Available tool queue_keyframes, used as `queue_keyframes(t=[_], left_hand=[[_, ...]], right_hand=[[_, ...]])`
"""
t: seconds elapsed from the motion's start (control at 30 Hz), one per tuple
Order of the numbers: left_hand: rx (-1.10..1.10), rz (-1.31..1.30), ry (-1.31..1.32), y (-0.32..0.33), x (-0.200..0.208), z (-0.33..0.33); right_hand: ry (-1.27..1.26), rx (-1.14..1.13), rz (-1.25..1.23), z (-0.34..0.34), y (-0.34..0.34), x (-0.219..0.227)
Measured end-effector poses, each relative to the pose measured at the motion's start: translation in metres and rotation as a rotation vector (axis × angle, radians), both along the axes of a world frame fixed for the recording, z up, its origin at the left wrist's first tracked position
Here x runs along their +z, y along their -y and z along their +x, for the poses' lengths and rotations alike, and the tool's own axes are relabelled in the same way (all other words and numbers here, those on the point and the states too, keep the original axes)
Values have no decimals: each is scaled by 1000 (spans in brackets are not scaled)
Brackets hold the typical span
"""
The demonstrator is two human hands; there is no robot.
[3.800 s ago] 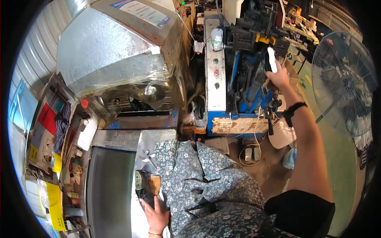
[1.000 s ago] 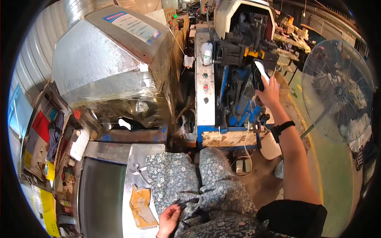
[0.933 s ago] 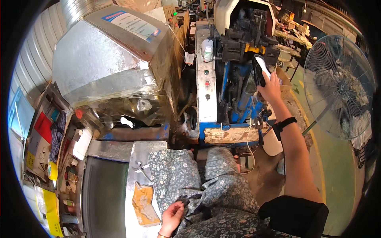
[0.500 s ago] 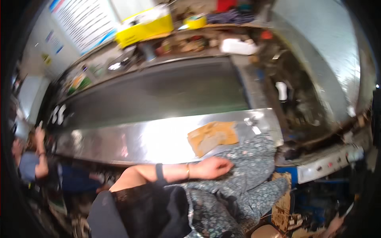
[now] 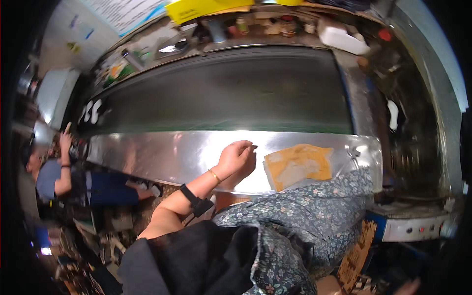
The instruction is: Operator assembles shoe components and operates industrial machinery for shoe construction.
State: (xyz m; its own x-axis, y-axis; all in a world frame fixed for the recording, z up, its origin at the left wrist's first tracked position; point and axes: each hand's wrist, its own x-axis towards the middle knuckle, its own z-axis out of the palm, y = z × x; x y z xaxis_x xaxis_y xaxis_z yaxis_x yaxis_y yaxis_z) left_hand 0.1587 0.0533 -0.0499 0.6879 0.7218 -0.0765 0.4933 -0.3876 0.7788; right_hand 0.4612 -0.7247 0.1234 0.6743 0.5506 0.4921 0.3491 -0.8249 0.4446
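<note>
We see the person's left hand (image 5: 237,157) raised over a shiny steel ledge (image 5: 157,156) that runs along the front of a wide dark conveyor-like bed (image 5: 221,98). Its fingers (image 5: 244,148) are curled in narrowly, tips drawn together. A tiny dark speck shows at the tips, and we cannot tell whether anything is pinched there. The right hand is not clearly in view. Just beside the left hand, apart from it, a flat yellow-orange pouch (image 5: 298,164) lies on the ledge, next to a lap covered in blue floral cloth (image 5: 305,216). We judge the work to be at an early point: the pouch lies unheld and looks unopened, so handling it is still to do. Along the shelf behind the bed we see a long yellow box (image 5: 206,7), a white sheet with blue print (image 5: 123,12) to its left, small jars (image 5: 241,24), and a white plastic jug (image 5: 341,39) with a red cap (image 5: 384,34) nearby. A co-worker in a blue top (image 5: 51,174) sits at far left.
</note>
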Motion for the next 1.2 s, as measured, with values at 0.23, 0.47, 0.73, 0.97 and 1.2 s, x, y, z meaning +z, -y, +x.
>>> queue_keyframes(t=[0.23, 0.47, 0.73, 0.97, 1.2], left_hand=[[-746, 56, 290, 58, -14, 156], [-1221, 440, 214, 92, -33, 239], [-1191, 356, 130, 92, -35, 243], [-1207, 266, 114, 90, -26, 249], [-1209, 258, 108, 90, -23, 250]], right_hand=[[-988, 285, 903, 13, -309, -178], [-1138, -32, 1167, 221, -465, -200], [-1191, -643, 2085, 386, -478, -302], [-703, -100, 1321, 375, -510, -285], [-814, -97, 867, 377, -637, -239]])
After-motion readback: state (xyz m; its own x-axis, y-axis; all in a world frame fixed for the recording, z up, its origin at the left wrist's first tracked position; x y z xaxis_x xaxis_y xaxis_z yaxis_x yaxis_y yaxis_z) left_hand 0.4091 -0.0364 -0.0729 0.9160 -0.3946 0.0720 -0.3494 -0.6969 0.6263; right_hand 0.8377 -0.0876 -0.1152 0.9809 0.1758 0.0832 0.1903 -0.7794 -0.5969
